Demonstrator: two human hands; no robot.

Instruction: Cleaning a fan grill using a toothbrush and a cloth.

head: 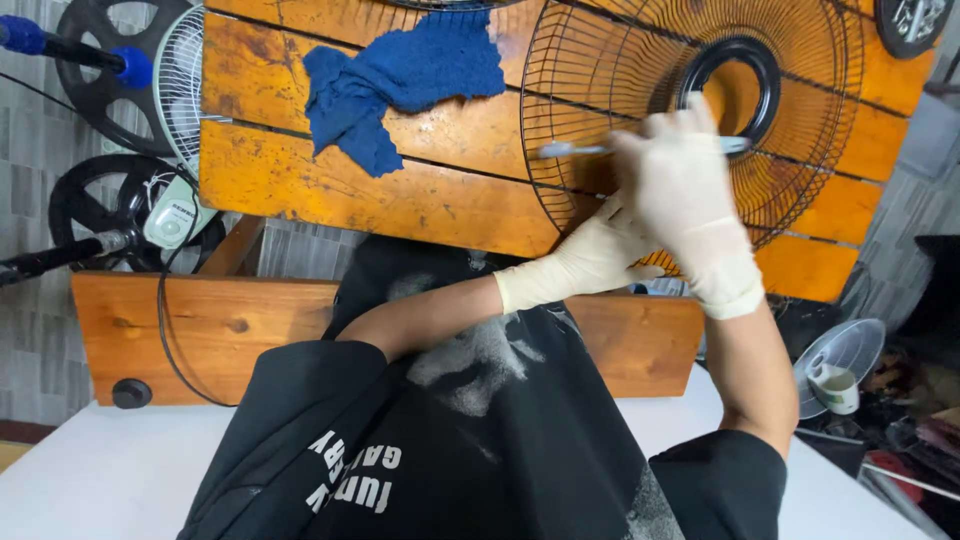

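A black wire fan guard [600,60] with a black centre ring lies on the orange wooden table [300,180]. My right hand [685,195], in a cream glove, is shut on a pale toothbrush-like brush [575,150] held across the guard's wires; the hand is motion-blurred. Gloved likewise, my left hand [590,255] reaches under the right forearm and holds the guard's near rim. A crumpled blue cloth [400,80] rests on the table to the left of the guard.
Fan parts and black guards [120,200] lie on the floor at left, with a white fan motor housing [172,218]. A wooden bench [200,330] sits under the table. Another fan part with a cup [838,375] is at the right.
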